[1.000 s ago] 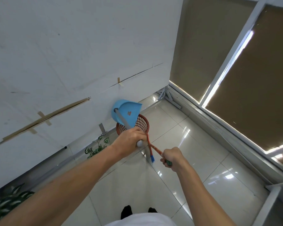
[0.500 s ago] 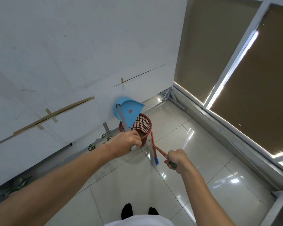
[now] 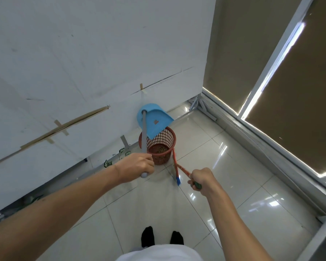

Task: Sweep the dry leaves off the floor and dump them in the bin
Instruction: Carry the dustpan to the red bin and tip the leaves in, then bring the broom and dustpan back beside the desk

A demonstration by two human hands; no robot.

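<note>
Raised higher over the red mesh bin point(image 3: 166, 157), the blue plastic dustpan point(image 3: 154, 121) looks emptied; left hand point(image 3: 137, 166) grips its grey pole point(image 3: 143, 136), right hand point(image 3: 201, 179) clutches the orange broomstick point(image 3: 183, 169).

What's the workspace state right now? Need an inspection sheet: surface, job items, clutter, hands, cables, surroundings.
Surface: glossy pale floor tiles with window glare.
Job's things: blue dustpan tilted over the red mesh bin; brown leaves lie in the bin's bottom; broom with an orange handle, its far end down beside the bin.
Clutter: green-and-white plants along the wall base.
Hands: left hand grips the dustpan pole; right hand grips the broom's handle end.
Cables: nothing seen.
Surroundings: white wall with taped seams; brown window blinds; the person's black-socked feet.
</note>
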